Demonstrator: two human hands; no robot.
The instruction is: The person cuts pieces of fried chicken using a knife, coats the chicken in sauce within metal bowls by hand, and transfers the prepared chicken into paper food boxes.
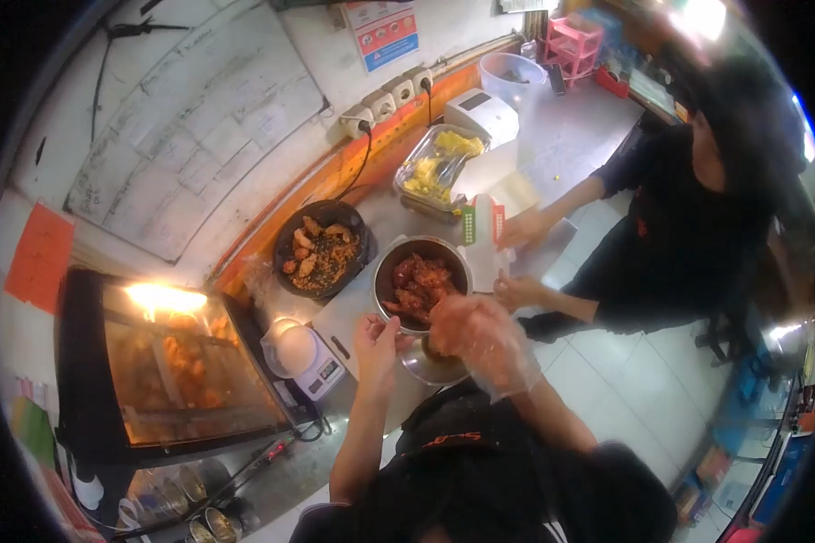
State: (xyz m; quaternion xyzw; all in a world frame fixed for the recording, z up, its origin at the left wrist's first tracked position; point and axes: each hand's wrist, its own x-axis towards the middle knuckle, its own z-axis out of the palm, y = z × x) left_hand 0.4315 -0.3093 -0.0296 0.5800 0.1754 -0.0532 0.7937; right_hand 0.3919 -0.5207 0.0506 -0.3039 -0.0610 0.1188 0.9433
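Note:
A round metal pot point(467, 271) in front of me holds several pieces of red-sauced chicken point(417, 285). My left hand point(378, 342) is bare and closed, its thumb and fingertips at the pot's near-left rim. My right hand point(480, 330) wears a clear plastic glove. It is over the near-right side of the pot, by the chicken, with its fingers curled; what they hold, if anything, is hidden. Below the pot, partly covered by my right hand, is a shiny metal bowl point(418, 362).
Left of the pot are a dark bowl point(368, 237) with fried pieces and crumbs, a kitchen scale point(321, 373) and a lit glass food warmer point(186, 362). Behind it stands a tray point(412, 195) of yellow food. A co-worker's hands point(525, 231) handle flat cartons at right.

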